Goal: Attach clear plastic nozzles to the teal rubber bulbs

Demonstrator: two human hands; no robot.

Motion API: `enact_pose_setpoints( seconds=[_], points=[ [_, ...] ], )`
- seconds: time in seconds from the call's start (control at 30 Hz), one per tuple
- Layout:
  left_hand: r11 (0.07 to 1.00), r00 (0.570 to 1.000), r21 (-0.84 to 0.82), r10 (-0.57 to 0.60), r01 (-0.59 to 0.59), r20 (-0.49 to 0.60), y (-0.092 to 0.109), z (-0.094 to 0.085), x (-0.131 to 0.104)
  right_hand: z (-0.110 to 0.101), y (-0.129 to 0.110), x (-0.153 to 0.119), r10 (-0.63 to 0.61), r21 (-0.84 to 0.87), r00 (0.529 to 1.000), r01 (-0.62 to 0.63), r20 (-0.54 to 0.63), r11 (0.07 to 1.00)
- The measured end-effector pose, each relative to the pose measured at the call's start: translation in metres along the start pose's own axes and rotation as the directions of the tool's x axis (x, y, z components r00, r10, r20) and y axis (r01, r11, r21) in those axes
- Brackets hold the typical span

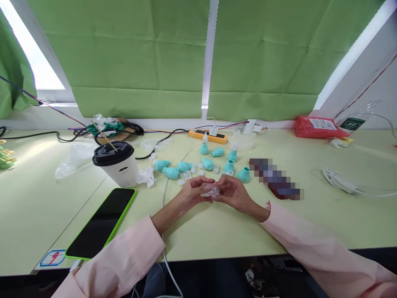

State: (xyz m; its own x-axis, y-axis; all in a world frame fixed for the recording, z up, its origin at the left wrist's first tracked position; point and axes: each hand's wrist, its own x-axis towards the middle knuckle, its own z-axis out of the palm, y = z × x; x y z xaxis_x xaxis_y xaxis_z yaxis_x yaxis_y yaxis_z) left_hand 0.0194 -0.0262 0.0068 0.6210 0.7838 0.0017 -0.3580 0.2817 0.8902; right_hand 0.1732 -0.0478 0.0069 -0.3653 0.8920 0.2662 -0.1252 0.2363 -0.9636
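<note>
My left hand (195, 189) and my right hand (232, 191) meet over the table, fingers closed around a small transparent plastic tube-shaped piece (212, 191). Its open round end points right, and fingers cover part of it. Just beyond my hands lie several turquoise squeeze bulbs, among them a tipped-over bulb (170, 172) and an upright bulb with an open mouth (244, 174). Two others, a bulb at the back (204, 148) and a bulb further right (232, 155), carry transparent tips. Small translucent plastic pieces (185, 175) are scattered between the bulbs.
On the left stand a paper cup with a black lid (119, 165) and a green-edged phone (102, 223). A dark red pixelated object (276, 180) lies right of the bulbs. Behind are a yellow power strip (208, 136), black cables (133, 128) and a red package (319, 127). A white cable (163, 198) runs past my left wrist.
</note>
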Motion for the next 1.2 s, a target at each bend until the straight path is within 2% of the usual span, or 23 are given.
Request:
enact_pose_setpoints(
  seconds=[0.1,0.47,0.6,0.73,0.8,0.87,0.93,0.97,1.07,1.13,1.2],
  points=[
    [0.999,1.000,0.026,0.019,-0.020,0.016,0.001,0.001,0.000,0.000,-0.001,0.001,0.006,-0.002,1.000,-0.006,-0.014,1.000],
    [0.994,0.996,0.100,0.041,-0.034,-0.074,0.002,0.003,0.001,-0.003,0.000,0.004,0.015,0.091,1.000,-0.017,0.018,0.996],
    [0.992,0.997,0.119,0.055,-0.048,-0.059,0.006,0.006,-0.001,-0.005,-0.001,0.005,0.036,0.082,0.999,-0.036,0.006,0.996],
    [0.981,0.993,0.163,0.114,-0.109,-0.020,0.019,0.003,-0.001,-0.014,-0.005,0.007,0.040,0.131,0.989,-0.021,-0.145,0.991],
    [0.961,0.980,0.222,0.185,-0.163,-0.079,0.026,-0.001,-0.001,-0.019,-0.006,0.009,0.049,0.163,0.970,-0.010,-0.237,0.987],
    [0.918,0.948,0.341,0.271,-0.202,-0.169,0.032,-0.006,-0.001,-0.024,-0.007,0.011,0.062,0.172,0.949,-0.008,-0.309,0.985],
    [0.809,0.896,0.548,0.385,-0.212,-0.221,0.035,-0.010,0.000,-0.028,-0.006,0.012,0.072,0.160,0.925,-0.012,-0.373,0.987],
    [0.712,0.869,0.673,0.447,-0.202,-0.213,0.035,-0.012,0.000,-0.029,-0.006,0.012,0.074,0.147,0.913,-0.015,-0.402,0.989],
    [0.291,0.811,0.952,0.576,-0.093,-0.097,0.036,-0.017,0.000,-0.030,-0.007,0.012,0.058,0.098,0.878,-0.012,-0.474,0.995],
    [0.018,0.789,1.000,0.615,0.015,-0.023,0.037,-0.022,-0.001,-0.030,-0.008,0.012,0.032,0.082,0.869,0.010,-0.494,0.997],
    [-0.166,0.797,0.984,0.603,0.070,0.045,0.039,-0.028,-0.002,-0.030,-0.010,0.012,0.018,0.081,0.872,0.025,-0.490,0.996]
  ],
)
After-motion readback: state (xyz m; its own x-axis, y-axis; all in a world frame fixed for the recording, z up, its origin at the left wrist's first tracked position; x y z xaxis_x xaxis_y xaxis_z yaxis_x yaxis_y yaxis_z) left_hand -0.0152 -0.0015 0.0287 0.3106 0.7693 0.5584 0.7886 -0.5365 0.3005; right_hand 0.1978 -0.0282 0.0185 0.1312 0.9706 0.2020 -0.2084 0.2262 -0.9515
